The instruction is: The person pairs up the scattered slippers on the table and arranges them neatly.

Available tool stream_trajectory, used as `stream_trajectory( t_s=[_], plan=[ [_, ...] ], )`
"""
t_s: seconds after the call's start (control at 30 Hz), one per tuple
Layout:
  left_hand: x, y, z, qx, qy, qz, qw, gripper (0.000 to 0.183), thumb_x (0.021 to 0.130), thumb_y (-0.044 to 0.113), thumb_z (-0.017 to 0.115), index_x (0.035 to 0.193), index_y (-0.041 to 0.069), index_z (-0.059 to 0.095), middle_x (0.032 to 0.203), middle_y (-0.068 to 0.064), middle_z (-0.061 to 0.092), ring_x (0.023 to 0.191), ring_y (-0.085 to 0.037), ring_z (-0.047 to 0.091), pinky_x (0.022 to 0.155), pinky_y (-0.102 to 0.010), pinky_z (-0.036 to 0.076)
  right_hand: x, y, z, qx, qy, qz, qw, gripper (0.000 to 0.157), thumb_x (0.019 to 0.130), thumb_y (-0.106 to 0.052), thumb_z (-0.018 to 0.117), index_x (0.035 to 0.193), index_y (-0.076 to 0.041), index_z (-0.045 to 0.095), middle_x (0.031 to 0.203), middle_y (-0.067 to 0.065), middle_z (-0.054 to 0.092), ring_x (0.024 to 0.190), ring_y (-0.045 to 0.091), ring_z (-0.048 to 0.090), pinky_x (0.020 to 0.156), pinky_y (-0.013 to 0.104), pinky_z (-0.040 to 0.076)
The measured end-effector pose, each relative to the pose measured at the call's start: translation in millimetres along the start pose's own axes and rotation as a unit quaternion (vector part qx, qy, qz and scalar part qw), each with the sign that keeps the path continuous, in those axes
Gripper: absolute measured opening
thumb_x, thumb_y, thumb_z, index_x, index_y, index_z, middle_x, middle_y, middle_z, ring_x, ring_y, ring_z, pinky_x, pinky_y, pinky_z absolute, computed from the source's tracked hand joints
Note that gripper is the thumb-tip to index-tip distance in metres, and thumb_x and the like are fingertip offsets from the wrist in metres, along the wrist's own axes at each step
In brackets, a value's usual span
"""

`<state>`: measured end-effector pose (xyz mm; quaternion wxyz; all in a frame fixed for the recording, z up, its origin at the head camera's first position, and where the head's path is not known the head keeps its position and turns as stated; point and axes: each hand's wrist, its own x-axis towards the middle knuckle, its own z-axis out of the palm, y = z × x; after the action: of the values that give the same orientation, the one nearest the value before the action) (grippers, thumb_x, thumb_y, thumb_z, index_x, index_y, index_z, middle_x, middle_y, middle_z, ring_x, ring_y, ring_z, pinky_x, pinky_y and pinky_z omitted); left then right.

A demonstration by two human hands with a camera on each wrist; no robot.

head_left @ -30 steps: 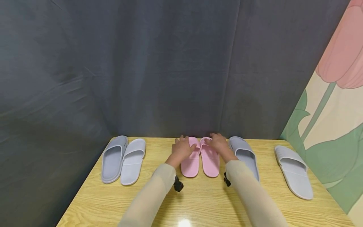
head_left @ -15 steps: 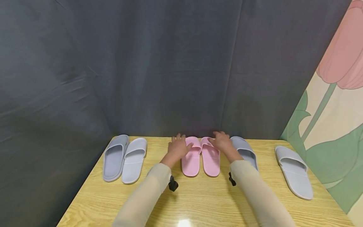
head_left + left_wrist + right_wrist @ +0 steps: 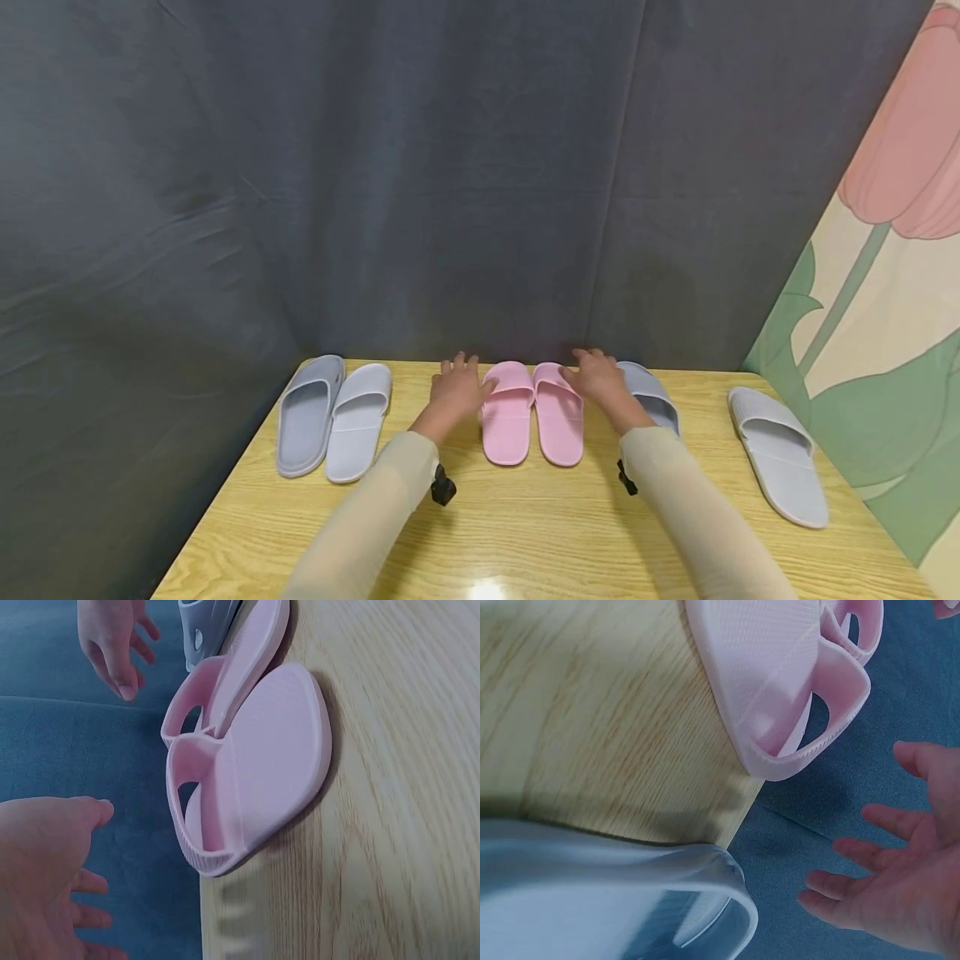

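Observation:
A pair of pink slippers, the left one [image 3: 507,427] and the right one [image 3: 560,427], lies side by side at the back of the wooden table, toes to the curtain. My left hand [image 3: 456,388] is just left of the pair, fingers spread and holding nothing. In the left wrist view a gap separates that hand [image 3: 45,862] from the pink straps. To the right of the pair, my right hand [image 3: 597,379] hovers with fingers apart, between the pink slippers and a blue-grey slipper [image 3: 647,383]. The right wrist view shows this hand [image 3: 907,877] empty, its forearm partly hiding the blue-grey slipper.
On the left of the table [image 3: 525,533] stand a blue-grey slipper [image 3: 306,425] and a light grey slipper [image 3: 356,433], close together. Another light grey slipper [image 3: 783,467] lies angled near the right edge. A dark curtain [image 3: 465,183] hangs behind; a flower-painted wall [image 3: 885,375] borders the right.
Both hands have drawn apart, the left hand leftward and the right hand rightward, off the pink slippers. The slippers keep their places on the table, and the head view has shifted slightly.

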<state>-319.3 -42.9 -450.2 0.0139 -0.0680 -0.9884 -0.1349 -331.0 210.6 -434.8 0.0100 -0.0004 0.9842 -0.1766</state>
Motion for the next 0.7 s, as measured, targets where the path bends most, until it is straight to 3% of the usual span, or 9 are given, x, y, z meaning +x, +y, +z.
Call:
stream_trajectory(
  t_s=[0.43, 0.7],
  plan=[
    [-6.5, -13.6, -8.2, 0.028, 0.009, 0.007, 0.9996, 0.072, 0.102, 0.058, 0.048, 0.154, 0.009, 0.041, 0.16, -0.018, 0.035, 0.144, -0.043, 0.033, 0.111, -0.058, 0.034, -7, 11, -9.3, -0.004, 0.003, -0.005, 1.0, 0.066, 0.101, -0.041, 0.055, 0.15, 0.002, 0.043, 0.15, 0.032, 0.04, 0.137, 0.056, 0.034, 0.107, 0.07, 0.03],
    [-15.6, -30.3, -10.9, 0.034, 0.004, 0.007, 0.9994, 0.072, 0.102, 0.056, 0.049, 0.155, 0.009, 0.04, 0.161, -0.018, 0.032, 0.146, -0.043, 0.029, 0.114, -0.059, 0.03, -12, 26, -15.1, -0.017, 0.002, -0.005, 1.0, 0.067, 0.103, -0.04, 0.052, 0.151, 0.003, 0.039, 0.151, 0.034, 0.036, 0.137, 0.058, 0.032, 0.107, 0.072, 0.031]
  ],
)
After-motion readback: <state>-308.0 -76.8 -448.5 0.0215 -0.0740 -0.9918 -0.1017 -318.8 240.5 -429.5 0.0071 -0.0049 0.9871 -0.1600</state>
